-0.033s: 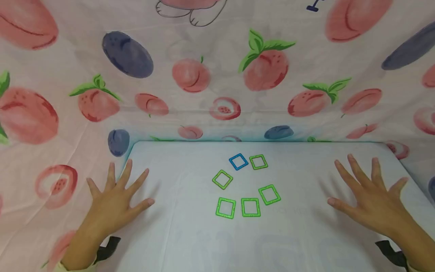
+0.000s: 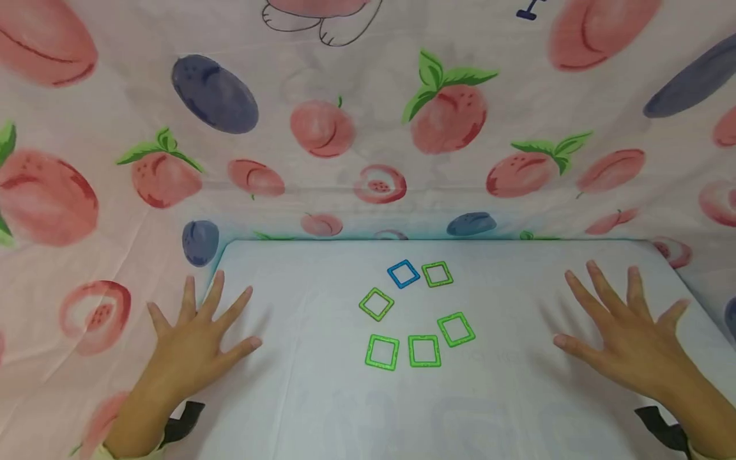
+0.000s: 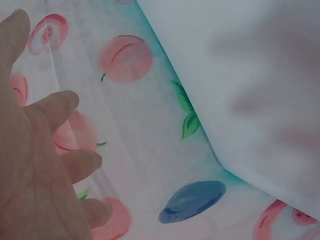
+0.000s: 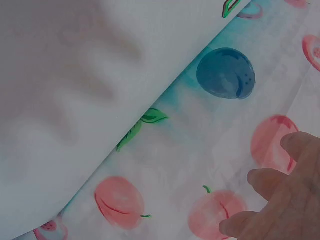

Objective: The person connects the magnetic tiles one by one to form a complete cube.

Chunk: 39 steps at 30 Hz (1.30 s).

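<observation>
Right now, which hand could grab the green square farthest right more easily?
Probably the right hand: in the head view, it's clearly nearer that green square than the left hand is. Both look spread and empty.

Home or studio, can't tell from where I stand; fruit-print cloth (image 2: 270, 83) rises behind white tabletop (image 2: 310, 415) and along both sides, hiding what's beyond.

One hollow blue square frame (image 2: 395, 280), five green ones (image 2: 425, 364): all flat on white worktop (image 2: 322, 409), separate, variously rotated, loosely ringed.
</observation>
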Tool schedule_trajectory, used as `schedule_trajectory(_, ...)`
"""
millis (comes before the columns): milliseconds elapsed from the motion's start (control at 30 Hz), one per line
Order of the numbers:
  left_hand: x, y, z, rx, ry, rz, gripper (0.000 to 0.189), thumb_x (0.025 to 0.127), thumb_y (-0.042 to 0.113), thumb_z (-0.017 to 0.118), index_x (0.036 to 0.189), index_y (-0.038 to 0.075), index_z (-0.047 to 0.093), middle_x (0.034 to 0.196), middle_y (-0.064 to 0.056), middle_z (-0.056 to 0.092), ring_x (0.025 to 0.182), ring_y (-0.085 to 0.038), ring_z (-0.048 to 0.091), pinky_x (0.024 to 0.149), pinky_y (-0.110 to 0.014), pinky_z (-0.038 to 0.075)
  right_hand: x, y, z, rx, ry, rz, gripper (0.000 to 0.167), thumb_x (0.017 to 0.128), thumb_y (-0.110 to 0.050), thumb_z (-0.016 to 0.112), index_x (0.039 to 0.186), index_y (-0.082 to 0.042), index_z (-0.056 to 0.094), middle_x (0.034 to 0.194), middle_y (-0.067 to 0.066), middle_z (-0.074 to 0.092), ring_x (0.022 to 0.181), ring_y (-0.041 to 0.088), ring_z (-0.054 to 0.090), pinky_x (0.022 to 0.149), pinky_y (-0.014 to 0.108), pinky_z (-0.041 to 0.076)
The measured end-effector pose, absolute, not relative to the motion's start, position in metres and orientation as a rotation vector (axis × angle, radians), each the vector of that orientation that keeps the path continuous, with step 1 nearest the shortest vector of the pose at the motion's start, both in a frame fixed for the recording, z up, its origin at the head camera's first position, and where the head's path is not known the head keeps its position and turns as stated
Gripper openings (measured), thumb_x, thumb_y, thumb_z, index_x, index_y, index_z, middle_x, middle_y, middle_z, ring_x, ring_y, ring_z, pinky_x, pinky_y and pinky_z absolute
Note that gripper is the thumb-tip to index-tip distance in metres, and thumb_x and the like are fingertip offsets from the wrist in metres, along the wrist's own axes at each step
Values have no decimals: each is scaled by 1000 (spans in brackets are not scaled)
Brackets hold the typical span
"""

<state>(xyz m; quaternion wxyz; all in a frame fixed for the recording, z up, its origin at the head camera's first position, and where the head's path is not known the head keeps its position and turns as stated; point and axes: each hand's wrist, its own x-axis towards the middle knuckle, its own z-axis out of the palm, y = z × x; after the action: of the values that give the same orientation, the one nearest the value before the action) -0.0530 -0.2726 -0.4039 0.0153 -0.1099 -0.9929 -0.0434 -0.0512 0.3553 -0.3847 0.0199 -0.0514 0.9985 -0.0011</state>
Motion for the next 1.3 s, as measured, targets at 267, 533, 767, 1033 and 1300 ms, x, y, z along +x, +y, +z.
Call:
schedule_trajectory(267, -53, -270, -408, -348, -3096, -120, 86, 88, 79, 53, 160, 40, 29, 172, -14, 9, 153, -48, -18, 96, -84, -22, -51, 353, -386, -169, 3119, -5, 114, 83, -78, 62, 164, -34, -5, 170, 10, -15, 144, 57, -30, 86, 83, -28)
schedule_trajectory(533, -56, -266, -409, -364, -3113, -120, 84, 89, 77, 54, 160, 42, 28, 172, -12, 6, 153, -47, -21, 96, -83, -24, -54, 351, -388, -186, 3114, -32, 114, 83, -77, 63, 164, -34, -4, 171, 12, -13, 144, 57, -28, 86, 84, -27)
schedule_trajectory(767, -59, -262, -411, -375, -3110, -124, 84, 89, 79, 52, 160, 41, 30, 172, -12, 7, 153, -46, -21, 96, -83, -24, -56, 350, -390, -195, 3114, -31, 113, 83, -77, 63, 164, -34, -4, 171, 13, -9, 145, 58, -27, 87, 85, -26)
schedule_trajectory(1033, -57, -258, -410, -390, -3091, -114, 84, 89, 79, 53, 160, 43, 29, 172, -12, 9, 154, -48, -17, 98, -88, -13, -58, 349, -392, -212, 3096, -43, 115, 83, -76, 64, 165, -31, -4, 171, 13, -12, 146, 57, -24, 87, 90, -17)
schedule_trajectory(1300, -49, -231, -411, -467, -3048, -217, 75, 95, 71, 51, 160, 38, 33, 171, -10, 19, 157, -45, 5, 110, -82, 12, -61, 325, -396, -331, 3014, -223, 113, 84, -73, 66, 166, -26, 5, 171, 16, 12, 155, 48, 7, 106, 83, 13)
